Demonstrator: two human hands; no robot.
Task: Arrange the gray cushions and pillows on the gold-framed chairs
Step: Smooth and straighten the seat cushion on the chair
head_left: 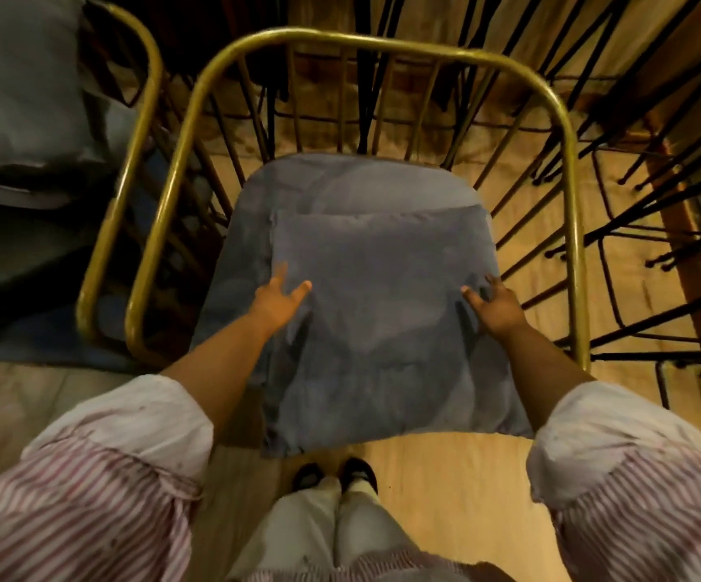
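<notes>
Two gold-framed chairs stand side by side on a wooden floor, with black metal chair legs crowded behind and to the right. On the near chair's seat cushion lies a gray pillow, its front edge hanging past the seat. The left hand and right hand rest on the pillow's sides, fingers spread open and gripping nothing; another gray cushion sits on the left chair.
</notes>
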